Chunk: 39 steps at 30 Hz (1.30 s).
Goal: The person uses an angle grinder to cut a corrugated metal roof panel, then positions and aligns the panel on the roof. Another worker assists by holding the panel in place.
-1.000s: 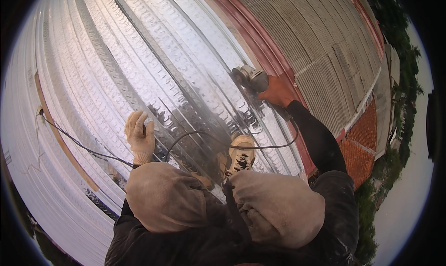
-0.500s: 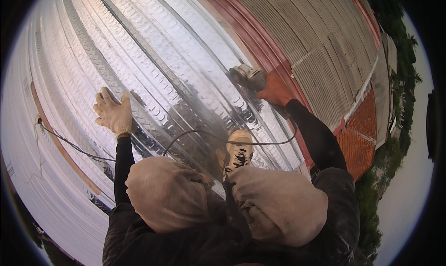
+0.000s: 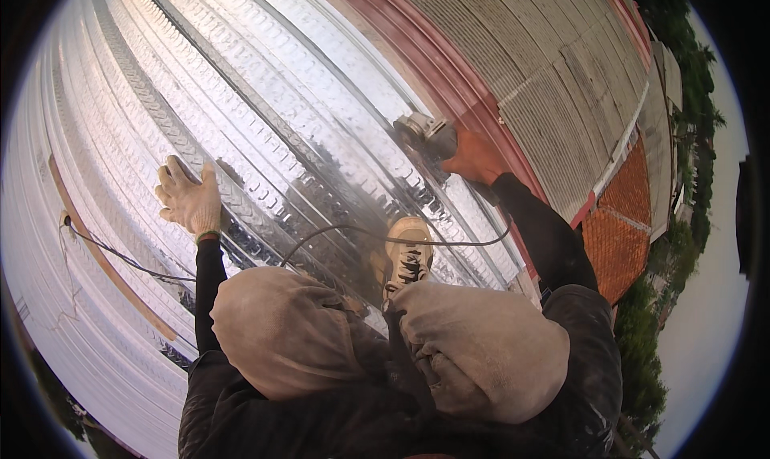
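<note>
My left hand [image 3: 191, 196], in a whitish knit glove, lies with its fingers spread on the shiny ribbed metal roofing [image 3: 265, 150]. Nothing is in it. Over at the right edge of that sheet, my right hand [image 3: 476, 159] is closed round an angle grinder [image 3: 425, 135]. The grinder's metal head points left over the ribs, close to the surface; its disc cannot be made out clearly. A dark cord [image 3: 377, 233] loops from beneath the right forearm across in front of my shoe.
My light shoe [image 3: 411, 246] stands on the sheet between my bent knees. A red metal edge strip [image 3: 445, 50] runs along the right, beside weathered corrugated roofing [image 3: 577, 66]. On the left lie a brown strip [image 3: 104, 254] and another dark cable [image 3: 132, 256]. Trees [image 3: 646, 363] stand beyond the roof.
The view has shifted very slightly. The grinder stays at almost the same spot along the sheet's right side, and my left hand remains spread on the metal.
</note>
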Each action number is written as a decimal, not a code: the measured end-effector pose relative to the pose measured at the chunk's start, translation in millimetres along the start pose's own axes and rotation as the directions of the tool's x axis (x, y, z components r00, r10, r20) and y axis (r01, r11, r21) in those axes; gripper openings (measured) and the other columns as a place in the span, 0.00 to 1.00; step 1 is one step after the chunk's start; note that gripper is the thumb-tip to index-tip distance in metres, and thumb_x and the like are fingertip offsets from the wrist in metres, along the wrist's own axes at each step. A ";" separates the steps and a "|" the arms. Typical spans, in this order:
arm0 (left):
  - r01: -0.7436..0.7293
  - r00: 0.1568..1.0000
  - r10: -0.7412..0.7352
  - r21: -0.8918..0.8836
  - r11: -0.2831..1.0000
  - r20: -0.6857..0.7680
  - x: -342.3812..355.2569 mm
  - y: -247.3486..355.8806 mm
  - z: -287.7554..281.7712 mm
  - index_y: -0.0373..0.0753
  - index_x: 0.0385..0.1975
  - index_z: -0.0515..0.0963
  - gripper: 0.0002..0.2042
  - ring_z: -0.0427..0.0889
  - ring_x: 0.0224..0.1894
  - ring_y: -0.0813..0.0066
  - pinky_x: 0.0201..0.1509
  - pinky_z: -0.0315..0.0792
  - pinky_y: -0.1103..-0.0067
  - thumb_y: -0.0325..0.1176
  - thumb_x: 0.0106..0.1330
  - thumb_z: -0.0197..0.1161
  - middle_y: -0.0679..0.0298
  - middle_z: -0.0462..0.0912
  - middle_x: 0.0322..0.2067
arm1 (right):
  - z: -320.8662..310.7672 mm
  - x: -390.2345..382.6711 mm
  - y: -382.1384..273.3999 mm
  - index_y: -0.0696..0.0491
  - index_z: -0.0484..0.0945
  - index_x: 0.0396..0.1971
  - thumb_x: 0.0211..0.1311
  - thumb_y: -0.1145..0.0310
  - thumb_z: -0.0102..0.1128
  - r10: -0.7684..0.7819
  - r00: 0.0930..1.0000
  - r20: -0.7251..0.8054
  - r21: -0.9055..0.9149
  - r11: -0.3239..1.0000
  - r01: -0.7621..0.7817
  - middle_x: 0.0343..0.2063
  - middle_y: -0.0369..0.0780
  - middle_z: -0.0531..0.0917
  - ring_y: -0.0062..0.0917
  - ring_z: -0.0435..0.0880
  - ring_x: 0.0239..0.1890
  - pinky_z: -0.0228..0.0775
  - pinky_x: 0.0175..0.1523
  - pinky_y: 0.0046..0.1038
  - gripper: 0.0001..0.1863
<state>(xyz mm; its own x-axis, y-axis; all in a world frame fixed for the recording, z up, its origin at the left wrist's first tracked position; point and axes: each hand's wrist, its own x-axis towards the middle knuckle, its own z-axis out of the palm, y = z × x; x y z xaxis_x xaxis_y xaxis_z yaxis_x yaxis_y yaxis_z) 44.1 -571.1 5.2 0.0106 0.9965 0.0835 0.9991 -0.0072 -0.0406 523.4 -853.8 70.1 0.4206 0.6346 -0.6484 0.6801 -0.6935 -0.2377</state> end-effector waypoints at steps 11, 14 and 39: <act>-0.013 1.000 0.012 0.022 1.000 0.008 1.8 -0.8 1.8 0.52 0.85 0.65 0.45 0.59 0.84 0.42 0.81 0.52 0.37 0.63 0.70 0.67 0.58 0.62 0.84 | 14.7 -5.5 16.7 0.65 0.84 0.53 0.48 0.60 0.79 -0.031 0.997 -0.070 0.075 0.997 0.036 0.47 0.61 0.91 0.56 0.92 0.51 0.84 0.58 0.48 0.34; -0.008 1.000 0.008 0.026 1.000 -0.006 1.2 -4.0 2.7 0.51 0.84 0.65 0.45 0.59 0.84 0.42 0.81 0.52 0.37 0.63 0.69 0.67 0.58 0.62 0.84 | 11.4 -2.7 7.3 0.65 0.84 0.53 0.48 0.60 0.79 -0.038 0.996 -0.078 0.033 0.999 0.040 0.47 0.61 0.91 0.57 0.92 0.51 0.84 0.58 0.49 0.33; -0.030 1.000 0.030 0.031 0.999 -0.009 2.1 -2.4 2.0 0.52 0.83 0.66 0.42 0.61 0.83 0.43 0.78 0.57 0.38 0.62 0.71 0.66 0.58 0.63 0.83 | 15.7 -14.2 11.0 0.68 0.82 0.52 0.48 0.58 0.82 -0.007 0.999 -0.042 0.041 0.999 0.009 0.49 0.63 0.89 0.56 0.92 0.53 0.83 0.59 0.49 0.35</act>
<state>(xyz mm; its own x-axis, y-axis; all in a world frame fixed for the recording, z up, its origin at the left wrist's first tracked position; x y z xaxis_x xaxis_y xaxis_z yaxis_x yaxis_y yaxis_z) 41.6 -568.9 3.5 0.0411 0.9949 0.0916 0.9967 -0.0343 -0.0740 515.4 -875.8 65.4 0.4406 0.6537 -0.6153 0.6588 -0.7010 -0.2730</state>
